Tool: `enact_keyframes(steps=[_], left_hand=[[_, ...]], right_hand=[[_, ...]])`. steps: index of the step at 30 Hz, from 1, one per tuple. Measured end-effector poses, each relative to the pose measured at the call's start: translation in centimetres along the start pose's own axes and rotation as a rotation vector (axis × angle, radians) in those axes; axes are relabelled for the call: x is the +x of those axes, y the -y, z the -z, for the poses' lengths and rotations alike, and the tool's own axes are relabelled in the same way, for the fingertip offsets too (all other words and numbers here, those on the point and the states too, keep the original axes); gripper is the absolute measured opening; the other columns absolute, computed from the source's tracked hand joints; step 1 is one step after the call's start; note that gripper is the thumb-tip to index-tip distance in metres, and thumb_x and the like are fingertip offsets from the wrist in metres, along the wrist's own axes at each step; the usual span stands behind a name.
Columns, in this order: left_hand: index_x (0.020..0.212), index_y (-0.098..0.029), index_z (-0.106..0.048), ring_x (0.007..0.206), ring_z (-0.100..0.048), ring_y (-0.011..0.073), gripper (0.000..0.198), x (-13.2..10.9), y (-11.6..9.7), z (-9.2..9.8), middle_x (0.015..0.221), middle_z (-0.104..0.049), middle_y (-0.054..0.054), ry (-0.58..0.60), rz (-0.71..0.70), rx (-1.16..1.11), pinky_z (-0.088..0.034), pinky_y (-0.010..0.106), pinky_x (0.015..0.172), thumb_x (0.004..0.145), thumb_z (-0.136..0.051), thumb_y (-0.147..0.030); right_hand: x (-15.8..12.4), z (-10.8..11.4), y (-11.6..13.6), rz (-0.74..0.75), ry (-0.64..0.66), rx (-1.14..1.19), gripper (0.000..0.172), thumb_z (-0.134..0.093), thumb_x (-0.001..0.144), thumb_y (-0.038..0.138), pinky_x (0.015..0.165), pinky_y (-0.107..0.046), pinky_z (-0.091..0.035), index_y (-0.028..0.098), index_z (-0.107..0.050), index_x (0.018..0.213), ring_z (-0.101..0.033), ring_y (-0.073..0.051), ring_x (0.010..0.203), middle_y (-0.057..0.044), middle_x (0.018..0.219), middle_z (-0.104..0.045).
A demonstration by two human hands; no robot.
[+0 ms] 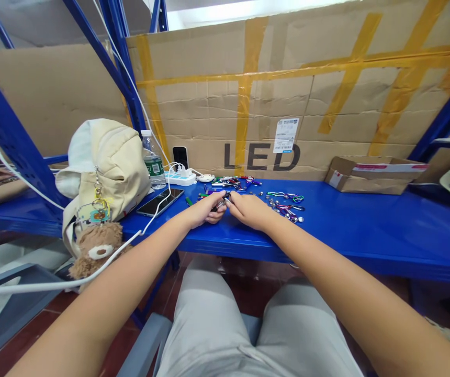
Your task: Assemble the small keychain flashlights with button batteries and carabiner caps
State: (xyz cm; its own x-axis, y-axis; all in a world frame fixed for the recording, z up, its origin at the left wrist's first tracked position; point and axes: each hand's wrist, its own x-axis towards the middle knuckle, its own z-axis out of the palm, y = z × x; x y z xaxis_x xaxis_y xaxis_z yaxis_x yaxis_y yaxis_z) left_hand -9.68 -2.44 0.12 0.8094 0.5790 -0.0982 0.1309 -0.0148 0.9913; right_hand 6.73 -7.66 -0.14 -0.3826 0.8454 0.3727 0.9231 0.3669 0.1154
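Observation:
My left hand [206, 210] and my right hand [248, 209] meet near the front edge of the blue shelf [366, 230]. Both have their fingers pinched together around a small dark metal clip [222, 202] held between them. Just beyond the hands lie several small coloured carabiner clips [285, 205], green, purple, red and silver, with more scattered further back [228, 183]. How the fingers grip the clip is too small to make out.
A cream bag [109, 165] with a plush bear charm [95, 251] sits at the left, with a phone [160, 202], a water bottle [153, 166] and a white power strip [181, 178] beside it. A flat cardboard box [370, 175] lies right. A cardboard wall [307, 94] stands behind.

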Motion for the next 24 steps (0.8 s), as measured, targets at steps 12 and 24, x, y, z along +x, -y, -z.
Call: enact_keyframes(steps=[12, 24], left_hand=[[0.059, -0.019, -0.031, 0.033, -0.011, 0.0057, 0.045, 0.4, 0.5, 0.3, 0.040, -0.018, -0.007, -0.030, -0.002, -0.023, -0.013, 0.017, 0.036, 0.092, -0.016, -0.045], [0.098, -0.020, -0.046, 0.032, -0.033, 0.0075, 0.056, 0.1, -0.1, 0.0, 0.049, -0.047, -0.004, -0.231, -0.148, -0.129, -0.025, 0.016, 0.035, 0.088, -0.020, -0.068]], right_hand=[[-0.1, 0.3, 0.1, 0.057, 0.027, -0.035, 0.026, -0.029, 0.097, 0.031, 0.061, -0.028, -0.032, 0.015, -0.050, 0.101, -0.063, -0.022, 0.076, -0.010, 0.091, -0.068], [-0.5, 0.5, -2.3, -0.171, -0.063, 0.229, 0.030, -0.028, 0.096, 0.039, 0.061, -0.026, -0.038, 0.020, -0.047, 0.084, -0.058, -0.018, 0.070, -0.006, 0.082, -0.065]])
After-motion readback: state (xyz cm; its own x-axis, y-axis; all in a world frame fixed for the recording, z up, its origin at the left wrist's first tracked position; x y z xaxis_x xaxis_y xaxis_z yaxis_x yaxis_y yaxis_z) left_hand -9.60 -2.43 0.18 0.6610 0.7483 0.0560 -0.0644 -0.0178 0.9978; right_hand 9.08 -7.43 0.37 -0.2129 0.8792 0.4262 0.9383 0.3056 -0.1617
